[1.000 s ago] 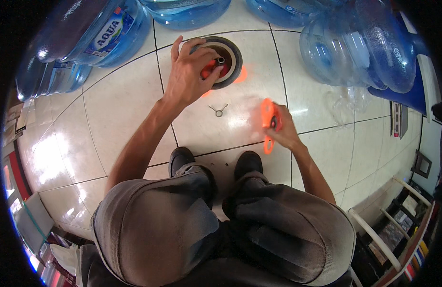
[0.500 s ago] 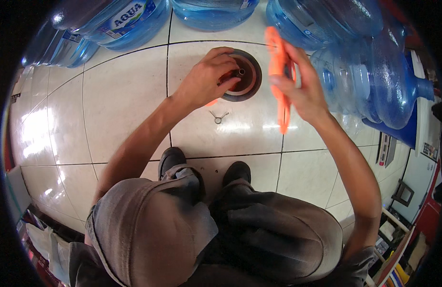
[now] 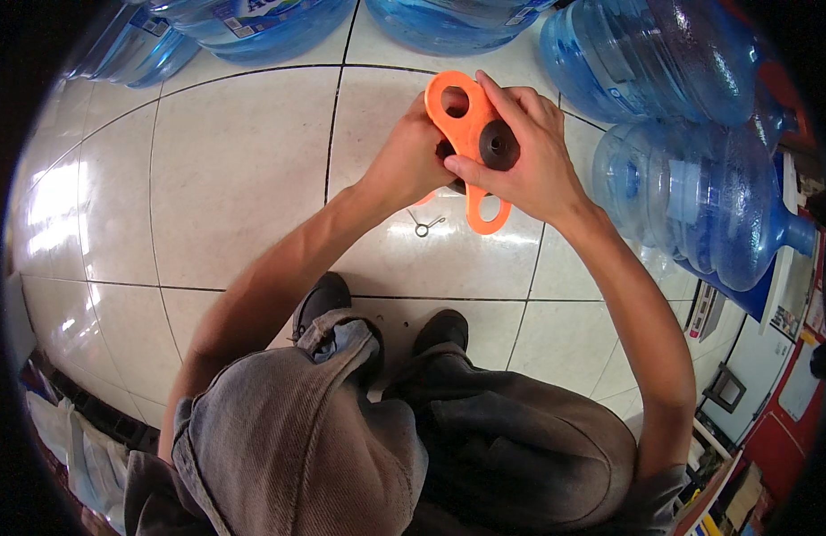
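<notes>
My right hand (image 3: pixel 533 156) grips an orange plate (image 3: pixel 466 125) with an oval hole near each end. A dark round hub (image 3: pixel 496 145) with a small central hole is at the plate's middle, under my right fingers. My left hand (image 3: pixel 408 152) is closed against a dark round part (image 3: pixel 455 184) behind the plate, which hides most of that part and the fingertips. On the floor just below my hands lies a small wire spring (image 3: pixel 422 230) with two arms. A bit of orange (image 3: pixel 425 199) shows beside my left hand; its shape is mostly hidden.
Large blue water bottles stand along the far side, such as the one (image 3: pixel 440 27) straight ahead. At the right another bottle (image 3: pixel 699 201) lies on its side. My shoes (image 3: pixel 441 332) rest on the tiled floor (image 3: pixel 243 170). A shelf (image 3: pixel 712 482) is at lower right.
My right hand has brought the orange plate left, over the dark round part at my left hand. The plate's broad face now shows. The view has shifted slightly.
</notes>
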`<state>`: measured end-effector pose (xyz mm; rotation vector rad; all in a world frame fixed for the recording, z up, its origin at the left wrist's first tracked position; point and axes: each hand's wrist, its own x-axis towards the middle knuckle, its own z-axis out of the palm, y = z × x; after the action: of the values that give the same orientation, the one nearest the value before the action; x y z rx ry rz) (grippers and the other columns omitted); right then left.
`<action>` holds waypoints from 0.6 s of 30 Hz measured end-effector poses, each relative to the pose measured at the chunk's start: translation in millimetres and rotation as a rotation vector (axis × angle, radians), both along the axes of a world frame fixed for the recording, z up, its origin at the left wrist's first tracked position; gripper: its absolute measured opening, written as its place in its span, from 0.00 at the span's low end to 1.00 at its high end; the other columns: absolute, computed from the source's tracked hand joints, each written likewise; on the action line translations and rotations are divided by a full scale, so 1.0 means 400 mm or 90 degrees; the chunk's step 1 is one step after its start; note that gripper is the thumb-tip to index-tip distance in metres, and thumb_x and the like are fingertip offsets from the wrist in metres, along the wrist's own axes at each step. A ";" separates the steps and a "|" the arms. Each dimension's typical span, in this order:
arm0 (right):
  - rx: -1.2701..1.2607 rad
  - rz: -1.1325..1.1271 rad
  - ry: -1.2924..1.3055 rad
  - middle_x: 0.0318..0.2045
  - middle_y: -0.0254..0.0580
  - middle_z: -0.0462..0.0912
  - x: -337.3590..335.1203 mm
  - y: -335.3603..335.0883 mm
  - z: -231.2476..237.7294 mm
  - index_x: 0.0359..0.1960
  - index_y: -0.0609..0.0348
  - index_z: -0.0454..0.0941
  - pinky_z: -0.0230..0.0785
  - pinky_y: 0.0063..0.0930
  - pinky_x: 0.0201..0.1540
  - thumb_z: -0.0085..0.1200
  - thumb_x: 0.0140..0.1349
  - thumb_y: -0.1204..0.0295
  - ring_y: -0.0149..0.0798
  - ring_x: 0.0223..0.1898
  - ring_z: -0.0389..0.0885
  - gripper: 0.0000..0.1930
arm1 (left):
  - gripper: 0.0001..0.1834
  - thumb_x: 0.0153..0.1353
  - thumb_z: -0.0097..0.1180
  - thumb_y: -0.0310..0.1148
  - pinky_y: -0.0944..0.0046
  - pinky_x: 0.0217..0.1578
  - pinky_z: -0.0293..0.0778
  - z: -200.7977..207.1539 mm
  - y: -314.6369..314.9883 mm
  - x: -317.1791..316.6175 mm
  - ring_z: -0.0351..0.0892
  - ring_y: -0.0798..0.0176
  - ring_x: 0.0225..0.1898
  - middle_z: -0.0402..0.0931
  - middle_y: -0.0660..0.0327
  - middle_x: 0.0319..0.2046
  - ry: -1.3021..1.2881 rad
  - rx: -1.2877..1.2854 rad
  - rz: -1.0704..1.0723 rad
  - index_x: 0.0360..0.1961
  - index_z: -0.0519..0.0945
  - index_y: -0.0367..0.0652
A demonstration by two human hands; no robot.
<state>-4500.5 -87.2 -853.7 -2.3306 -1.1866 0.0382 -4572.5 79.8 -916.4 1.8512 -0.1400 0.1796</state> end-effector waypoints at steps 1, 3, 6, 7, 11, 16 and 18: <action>-0.001 -0.008 0.009 0.45 0.42 0.73 0.004 0.005 -0.004 0.65 0.61 0.72 0.56 0.43 0.62 0.72 0.45 0.44 0.45 0.51 0.71 0.48 | 0.27 0.46 0.69 0.24 0.53 0.54 0.77 -0.002 0.001 0.000 0.75 0.46 0.56 0.77 0.55 0.54 -0.010 0.020 0.008 0.51 0.79 0.42; -0.013 -0.024 0.032 0.45 0.43 0.73 0.009 0.013 -0.008 0.65 0.62 0.73 0.57 0.43 0.62 0.72 0.46 0.44 0.46 0.51 0.71 0.48 | 0.27 0.47 0.69 0.26 0.52 0.56 0.76 -0.008 0.007 0.000 0.72 0.45 0.60 0.72 0.52 0.59 -0.013 -0.002 0.020 0.53 0.79 0.41; -0.028 -0.043 0.055 0.44 0.44 0.73 0.009 0.016 -0.015 0.65 0.64 0.73 0.59 0.42 0.60 0.72 0.46 0.45 0.47 0.50 0.70 0.48 | 0.33 0.48 0.69 0.29 0.49 0.59 0.74 -0.022 0.023 -0.017 0.66 0.44 0.66 0.65 0.48 0.65 -0.028 -0.002 -0.016 0.58 0.74 0.40; -0.021 -0.047 0.055 0.44 0.44 0.73 0.007 0.014 -0.019 0.65 0.64 0.73 0.60 0.43 0.60 0.72 0.46 0.45 0.47 0.50 0.70 0.48 | 0.36 0.49 0.70 0.30 0.48 0.61 0.72 -0.028 0.029 -0.028 0.64 0.44 0.68 0.63 0.47 0.67 -0.012 0.011 -0.037 0.61 0.72 0.39; -0.057 -0.033 -0.007 0.51 0.49 0.72 0.008 -0.002 -0.045 0.65 0.63 0.72 0.63 0.44 0.59 0.72 0.48 0.45 0.51 0.54 0.70 0.47 | 0.53 0.47 0.75 0.38 0.47 0.65 0.67 -0.075 0.044 -0.075 0.63 0.42 0.68 0.60 0.47 0.69 -0.006 0.001 -0.021 0.71 0.59 0.39; -0.046 -0.101 -0.036 0.67 0.58 0.60 0.035 -0.031 -0.082 0.68 0.64 0.69 0.59 0.51 0.64 0.69 0.52 0.44 0.56 0.66 0.66 0.48 | 0.62 0.45 0.79 0.44 0.47 0.67 0.64 -0.187 0.044 -0.090 0.63 0.43 0.68 0.57 0.46 0.72 0.126 0.109 -0.049 0.75 0.52 0.41; -0.049 -0.126 0.055 0.67 0.57 0.61 0.049 -0.041 -0.088 0.68 0.64 0.68 0.58 0.53 0.64 0.69 0.54 0.44 0.54 0.65 0.66 0.47 | 0.59 0.47 0.78 0.42 0.49 0.66 0.66 -0.231 0.043 -0.080 0.68 0.45 0.66 0.66 0.46 0.66 0.137 0.158 -0.033 0.75 0.53 0.41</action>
<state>-4480.8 -103.5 -888.8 -2.4772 -0.9231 0.1150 -4604.6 96.9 -1008.7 2.0982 -0.0621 -0.0775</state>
